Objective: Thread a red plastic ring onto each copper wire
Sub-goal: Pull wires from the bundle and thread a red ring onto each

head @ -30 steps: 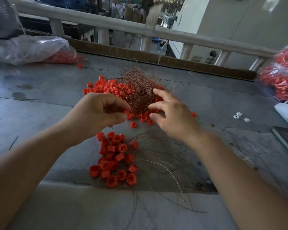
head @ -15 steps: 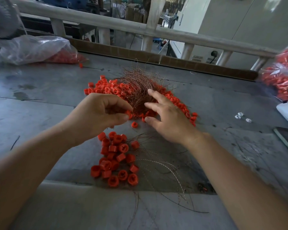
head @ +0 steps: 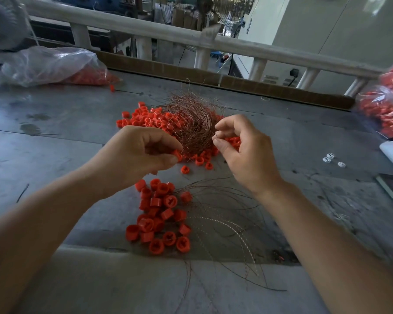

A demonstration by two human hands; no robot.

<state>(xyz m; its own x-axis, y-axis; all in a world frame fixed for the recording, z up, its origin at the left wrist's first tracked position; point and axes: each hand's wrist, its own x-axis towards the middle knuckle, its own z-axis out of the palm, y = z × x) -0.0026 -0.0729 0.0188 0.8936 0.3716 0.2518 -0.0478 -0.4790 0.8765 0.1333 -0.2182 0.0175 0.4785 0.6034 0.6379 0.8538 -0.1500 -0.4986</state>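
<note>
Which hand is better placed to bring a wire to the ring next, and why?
Probably the right hand: its curled fingertips sit beside the copper wire bundle, poised to draw one wire. The left hand pinches a red ring, so it is occupied.

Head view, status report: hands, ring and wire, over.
Left hand pinches a red ring. Right hand curled at copper wire tangle, strand in pinch unclear. Loose rings lie below both hands.

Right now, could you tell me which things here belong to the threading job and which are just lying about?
Job: red ring pinched by left hand; copper wire bundle; loose rings.
Lying about: small white pieces; dark flat object.
</note>
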